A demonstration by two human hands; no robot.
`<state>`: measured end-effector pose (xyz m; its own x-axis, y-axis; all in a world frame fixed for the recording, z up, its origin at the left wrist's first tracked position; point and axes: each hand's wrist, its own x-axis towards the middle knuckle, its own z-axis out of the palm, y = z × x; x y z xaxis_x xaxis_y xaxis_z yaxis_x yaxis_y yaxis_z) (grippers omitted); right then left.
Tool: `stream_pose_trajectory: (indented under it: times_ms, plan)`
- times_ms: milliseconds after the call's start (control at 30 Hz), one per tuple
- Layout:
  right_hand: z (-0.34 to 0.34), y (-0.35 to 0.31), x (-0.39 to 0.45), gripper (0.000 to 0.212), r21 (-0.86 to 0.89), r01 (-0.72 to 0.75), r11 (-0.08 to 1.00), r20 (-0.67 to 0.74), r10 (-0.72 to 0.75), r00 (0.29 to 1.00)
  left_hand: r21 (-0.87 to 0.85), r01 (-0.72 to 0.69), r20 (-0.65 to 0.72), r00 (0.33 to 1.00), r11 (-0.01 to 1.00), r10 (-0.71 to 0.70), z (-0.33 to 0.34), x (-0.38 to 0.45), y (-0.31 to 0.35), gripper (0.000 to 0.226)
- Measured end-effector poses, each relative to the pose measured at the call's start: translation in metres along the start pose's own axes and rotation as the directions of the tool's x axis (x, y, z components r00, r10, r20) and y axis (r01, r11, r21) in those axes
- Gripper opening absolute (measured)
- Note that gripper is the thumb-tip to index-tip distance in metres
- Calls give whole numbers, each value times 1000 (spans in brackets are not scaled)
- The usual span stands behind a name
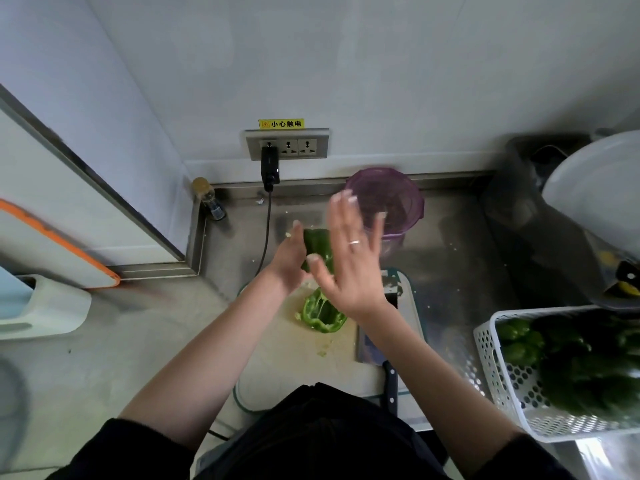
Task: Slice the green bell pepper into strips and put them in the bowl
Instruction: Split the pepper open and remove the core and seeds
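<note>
A: Item 1, hands?
B: L hand [289, 263] grips a green pepper half [318, 249], raised above the board. Fingers curled round it, thumb tip on its near side. R hand [349, 261] flat, fingers straight and spread, palm toward the held half, ring on one finger. Touching the pepper or just beside it: can't tell, motion blur.

A: Item 2, rest of the pepper?
B: Second half [322, 314] lies cut side up on the cutting board [277, 375], hollow showing. Pale seed bits scattered near it on the board.

A: Item 3, bowl?
B: Purple see-thru bowl [398, 202], on the steel counter [450, 244] beyond the board, near the back wall. Partly hidden by R hand fingers. Contents: can't tell.

A: Item 4, knife?
B: Cleaver [372, 344] lying flat on the board's right side, black handle [390, 388] pointing toward the person. Neither hand on it.

A: Item 5, misc?
B: White perforated basket [498, 375] at right, w/ whole green peppers [519, 348] inside. Wall socket strip [287, 144] w/ black plug [270, 165], cable running down to the counter. Yellow warning label [281, 124] above it. Small bottle [209, 199] in the back-left corner. White lid-like object [595, 188] far right, blurred.
</note>
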<state>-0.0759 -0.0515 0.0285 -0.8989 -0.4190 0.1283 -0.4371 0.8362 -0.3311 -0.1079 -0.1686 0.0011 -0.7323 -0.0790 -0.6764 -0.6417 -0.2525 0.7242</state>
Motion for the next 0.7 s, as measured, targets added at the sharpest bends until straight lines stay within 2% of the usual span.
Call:
stream_pose_trajectory:
  times_ms: [67, 167, 267, 367, 400, 467, 500, 533, 567, 600, 667, 700]
  plan:
    - [6, -1, -1, 81, 24, 66, 998, 135, -68, 988, -15, 57, -17, 998, 998, -57, 0, 1, 1, 63]
    - [13, 5, -1, 76, 85, -5, 996, 21, 4, 1000, -102, 95, 7, 996, 990, -94, -2, 0, 2, 68]
    - [17, 7, -2, 74, 134, -33, 990, 223, 2, 975, -109, 186, -62, 979, 977, -193, -5, -1, 1, 59]
    - [21, 8, 1, 70, 187, -130, 974, 108, 112, 988, -154, 222, -95, 967, 963, -238, -8, 3, -1, 63]
    - [19, 6, 1, 69, 224, -112, 968, 184, 71, 980, -139, 237, -111, 961, 962, -253, -10, 10, -6, 66]
    - [16, 4, 1, 63, 354, -183, 917, 429, 14, 903, -167, 262, -91, 956, 950, -279, -12, 9, -7, 66]
    - [15, 4, 4, 59, 477, -305, 824, 445, 73, 893, -188, 246, -99, 958, 951, -268, -13, 6, -6, 64]
    - [14, 4, 8, 58, 610, -442, 658, 414, 211, 885, -207, 232, -99, 962, 951, -256, -13, 5, -6, 62]
    - [11, 4, 13, 59, 694, -547, 467, 418, 358, 835, -227, 200, -91, 970, 953, -225, -14, 8, -6, 61]
    - [9, 2, 17, 58, 705, -631, 323, 482, 434, 761, -211, 192, -76, 974, 958, -212, -15, 10, -6, 61]
    - [11, 4, 19, 48, 682, -731, 43, 651, 421, 632, -164, 147, -46, 987, 975, -156, -16, 10, -2, 60]
    - [11, 5, 19, 44, 679, -730, -79, 695, 389, 604, -145, 119, -40, 991, 982, -126, -17, 10, 0, 59]
